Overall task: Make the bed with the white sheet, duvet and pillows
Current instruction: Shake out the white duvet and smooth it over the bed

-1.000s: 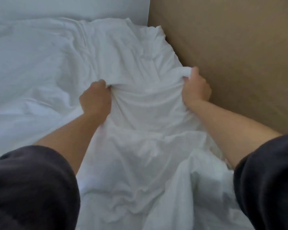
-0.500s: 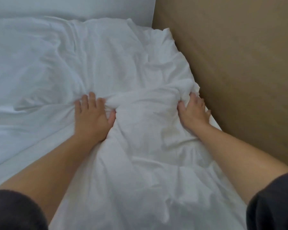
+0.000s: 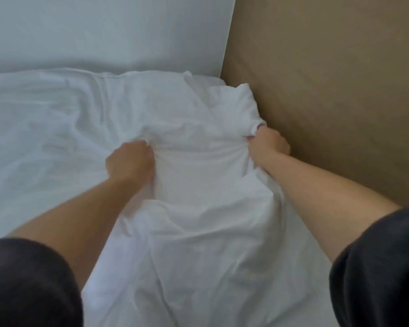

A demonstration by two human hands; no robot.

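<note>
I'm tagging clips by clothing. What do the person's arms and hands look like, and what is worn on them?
The left sleeve and right sleeve are dark, charcoal-like soft fabric, and they leave both forearms uncovered. The left hand and right hand wear no gloves, and no watch or bracelet shows at the wrists.

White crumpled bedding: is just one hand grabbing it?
No, both the left hand and the right hand grip bunched folds of the crumpled white bedding.
</note>
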